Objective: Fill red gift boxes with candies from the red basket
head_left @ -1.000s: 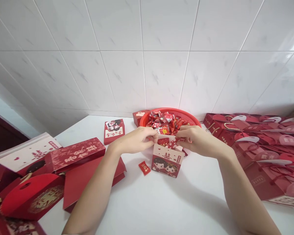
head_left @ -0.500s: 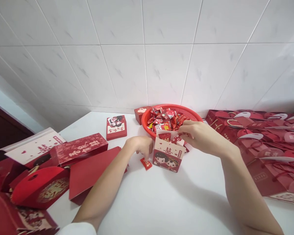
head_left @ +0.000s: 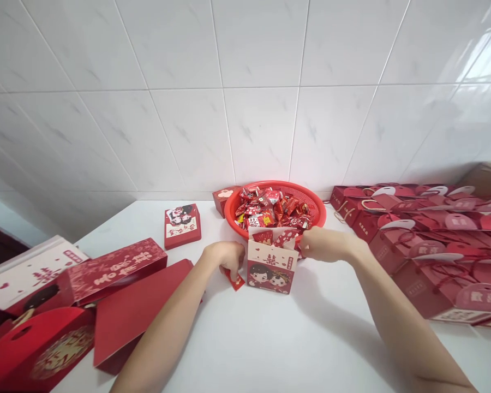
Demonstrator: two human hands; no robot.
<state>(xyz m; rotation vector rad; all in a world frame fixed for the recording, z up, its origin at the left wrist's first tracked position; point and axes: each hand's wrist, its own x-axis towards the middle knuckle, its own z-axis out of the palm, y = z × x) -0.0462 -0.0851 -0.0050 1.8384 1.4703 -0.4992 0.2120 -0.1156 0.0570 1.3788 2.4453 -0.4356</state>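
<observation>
A small open gift box (head_left: 271, 267) with a cartoon couple printed on its front stands on the white table, red wrapped candies showing at its top. My left hand (head_left: 226, 256) is curled just left of the box, fingertips pinching a small red candy packet (head_left: 234, 280) that lies on the table. My right hand (head_left: 323, 244) is closed at the box's right top edge, on its flap or a candy; I cannot make out which. Behind the box sits a red round basket (head_left: 316, 199) full of red candies.
Flat red boxes (head_left: 114, 267) and a red folder (head_left: 135, 308) are piled at the left. A small printed box (head_left: 182, 225) lies behind them. Rows of red handled gift bags (head_left: 425, 240) fill the right side. A tiled wall (head_left: 245, 93) stands close behind.
My left hand left the box's top, dropped to the table and closed on the small red packet. My right hand came down to the box's right edge. The view shifted slightly.
</observation>
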